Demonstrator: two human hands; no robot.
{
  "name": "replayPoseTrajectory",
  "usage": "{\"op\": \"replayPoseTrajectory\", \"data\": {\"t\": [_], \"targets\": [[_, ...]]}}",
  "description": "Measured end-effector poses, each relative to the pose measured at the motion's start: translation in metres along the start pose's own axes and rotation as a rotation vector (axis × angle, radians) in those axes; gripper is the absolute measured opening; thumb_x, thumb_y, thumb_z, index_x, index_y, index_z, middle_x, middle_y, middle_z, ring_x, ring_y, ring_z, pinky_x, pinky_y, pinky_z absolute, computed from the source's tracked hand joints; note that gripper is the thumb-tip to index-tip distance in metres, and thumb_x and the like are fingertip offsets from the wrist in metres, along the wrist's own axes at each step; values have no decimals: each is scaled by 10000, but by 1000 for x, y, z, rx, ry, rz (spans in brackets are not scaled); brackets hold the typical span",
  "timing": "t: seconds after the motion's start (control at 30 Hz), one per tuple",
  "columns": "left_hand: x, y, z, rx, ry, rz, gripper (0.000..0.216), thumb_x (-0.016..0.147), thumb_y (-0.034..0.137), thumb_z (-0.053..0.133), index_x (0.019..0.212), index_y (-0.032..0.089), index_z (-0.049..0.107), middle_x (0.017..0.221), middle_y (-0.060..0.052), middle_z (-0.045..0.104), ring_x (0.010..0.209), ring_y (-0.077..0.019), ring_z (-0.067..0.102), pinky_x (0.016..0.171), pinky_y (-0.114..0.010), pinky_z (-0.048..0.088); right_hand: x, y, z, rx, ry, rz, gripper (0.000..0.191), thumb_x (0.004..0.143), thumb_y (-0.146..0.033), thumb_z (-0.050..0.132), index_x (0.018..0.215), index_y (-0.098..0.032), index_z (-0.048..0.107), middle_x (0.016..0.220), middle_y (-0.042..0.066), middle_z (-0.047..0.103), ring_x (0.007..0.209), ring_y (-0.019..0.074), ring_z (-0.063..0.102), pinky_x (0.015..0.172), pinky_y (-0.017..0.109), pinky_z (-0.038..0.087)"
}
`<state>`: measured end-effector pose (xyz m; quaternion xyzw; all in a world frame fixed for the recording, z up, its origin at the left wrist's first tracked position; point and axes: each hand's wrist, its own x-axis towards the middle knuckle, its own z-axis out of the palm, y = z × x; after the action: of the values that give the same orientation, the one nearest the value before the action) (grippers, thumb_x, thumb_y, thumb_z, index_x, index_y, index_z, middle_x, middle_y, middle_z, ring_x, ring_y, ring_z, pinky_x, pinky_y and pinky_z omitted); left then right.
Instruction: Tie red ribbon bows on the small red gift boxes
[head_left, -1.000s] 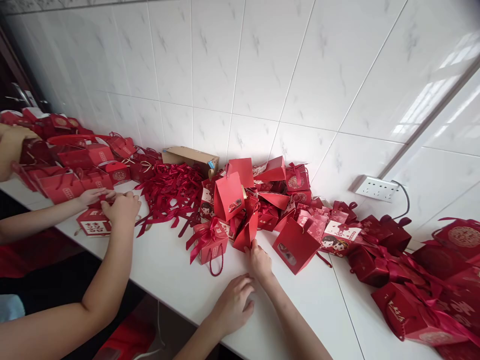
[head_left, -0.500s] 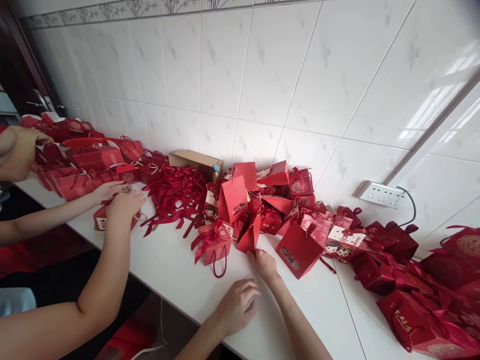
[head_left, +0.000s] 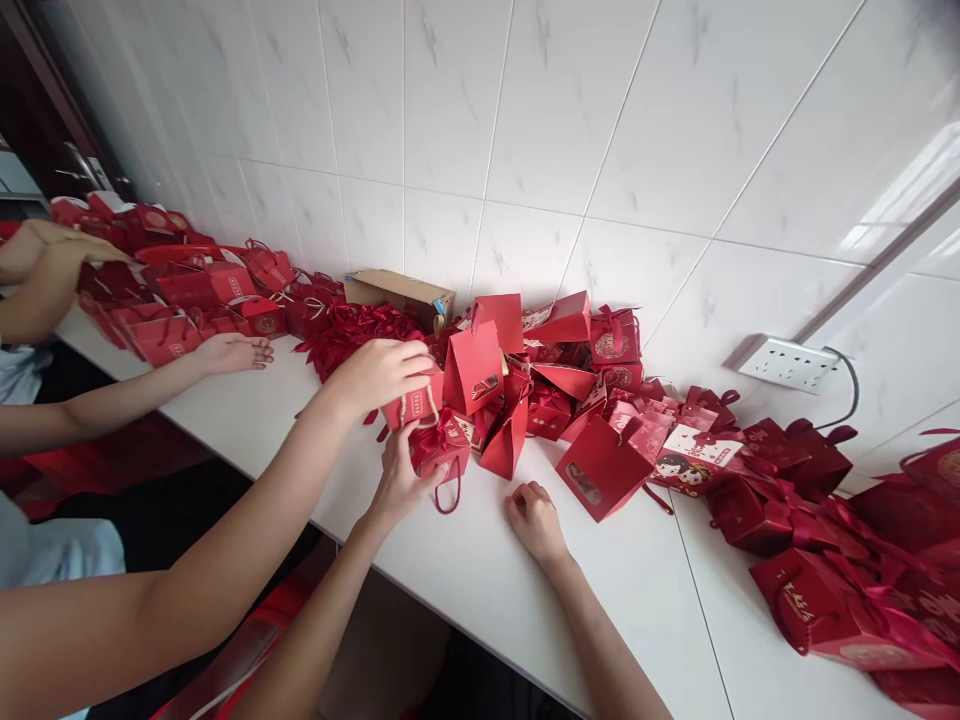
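My left hand is closed around the left side of a small red gift box with a ribbon bow and a cord handle. Just above it, a co-worker's hand holds another red gift box with a pale rope handle. My right hand rests on the table with its fingers curled, nothing visible in them. Closest to it are a narrow red box and a tilted red box with a clear window.
Red boxes pile along the tiled wall. Dark red ribbons lie in front of a cardboard box. More ribboned boxes stand at right. A power strip is on the wall. Another co-worker hand is open at left.
My left hand has gone left and up to the ribboned box. My right hand has left the narrow box and curled up. The co-worker has brought a red box over from the left.
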<state>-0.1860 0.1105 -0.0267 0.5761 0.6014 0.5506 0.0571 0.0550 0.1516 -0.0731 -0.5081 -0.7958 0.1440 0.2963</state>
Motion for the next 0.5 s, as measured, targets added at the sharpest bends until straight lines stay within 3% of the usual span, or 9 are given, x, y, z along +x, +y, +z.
{"op": "replayPoseTrajectory", "data": {"t": [0.23, 0.5], "targets": [[-4, -27, 9, -64, 11, 12, 666, 670, 369, 681, 1218, 240, 326, 1288, -129, 471, 1214, -320, 505, 952, -523, 471, -1, 0, -2, 48, 10, 5, 190, 822, -279, 434, 659, -205, 498, 740, 64, 573, 740, 207, 569, 708, 329, 483], [5, -44, 9, -43, 82, 26, 611, 608, 373, 710, 1107, 242, 382, 1106, -90, 529, 1035, -302, 613, 785, -447, 538, -1, -3, -4, 114, 17, 17, 257, 844, -353, 430, 636, -213, 486, 721, 66, 566, 723, 215, 565, 690, 343, 485]]}}
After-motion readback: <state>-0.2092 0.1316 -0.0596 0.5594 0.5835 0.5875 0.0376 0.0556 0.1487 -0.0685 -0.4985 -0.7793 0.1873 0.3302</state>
